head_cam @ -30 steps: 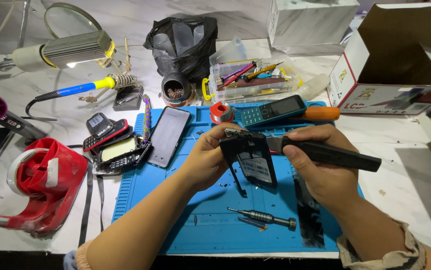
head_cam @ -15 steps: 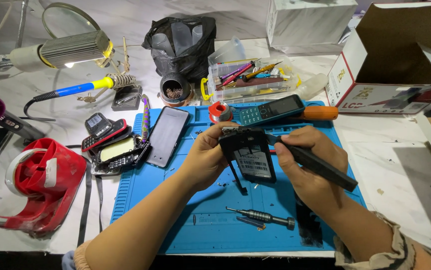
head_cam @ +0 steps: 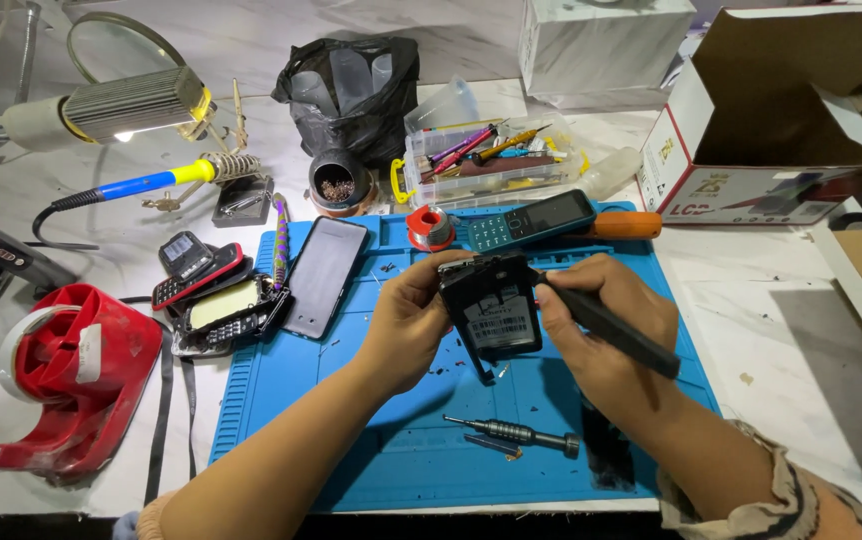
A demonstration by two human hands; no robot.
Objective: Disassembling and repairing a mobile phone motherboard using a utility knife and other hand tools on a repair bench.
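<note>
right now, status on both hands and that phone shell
Left hand grips opened black phone body, upright over blue mat. Right hand holds black tool, tip at its top edge. Screwdriver lies below.

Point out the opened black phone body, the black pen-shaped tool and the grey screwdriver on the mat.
opened black phone body [head_cam: 496, 315], head view, label area
black pen-shaped tool [head_cam: 619, 328], head view, mid-shaft
grey screwdriver [head_cam: 516, 433], head view, handle

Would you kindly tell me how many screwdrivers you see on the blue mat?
2: a black screwdriver in the right hand, tip at the phone body the left hand holds, and a grey screwdriver lying below. Others may be hidden.
</note>
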